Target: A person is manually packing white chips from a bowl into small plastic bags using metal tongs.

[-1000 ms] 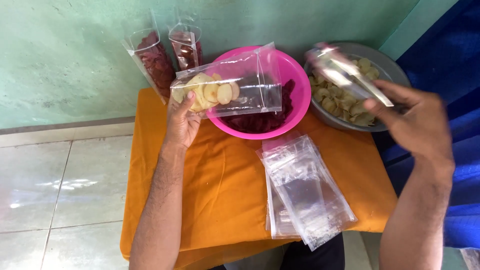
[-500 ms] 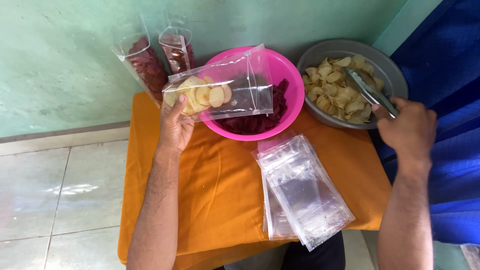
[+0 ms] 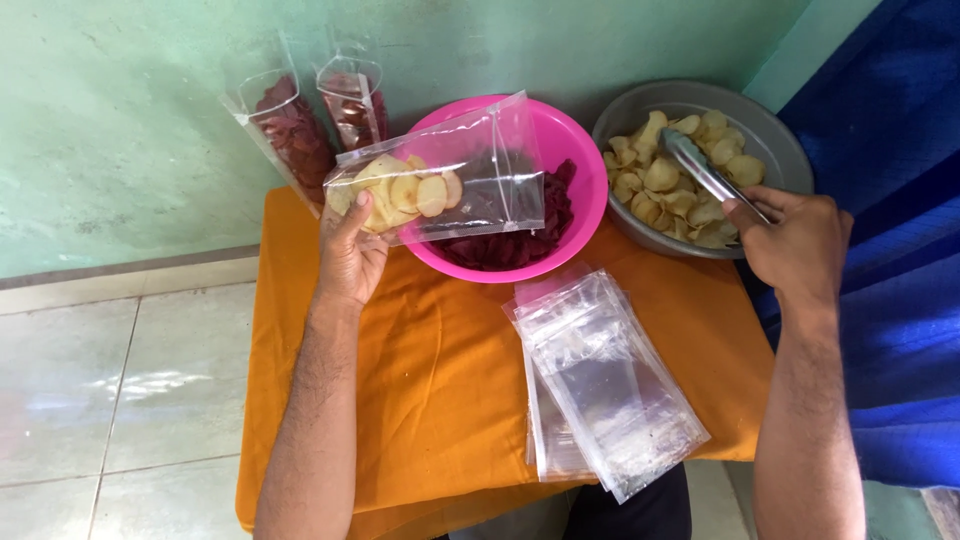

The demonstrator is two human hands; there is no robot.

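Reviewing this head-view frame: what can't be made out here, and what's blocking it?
- Tongs: handle end hidden in the right hand; whether the tips grip a chip is unclear.
- Pink bowl: near part and some dark red chips hidden by the bag in the left hand.
- Empty bags: clear and overlapping, count unreadable.
- Table: legs hidden under the orange cloth.
- Grey bowl: near rim hidden by the right hand.

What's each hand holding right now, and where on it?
Left hand holds the clear bag by its chip-filled end. Right hand holds the metal tongs by the handle end.
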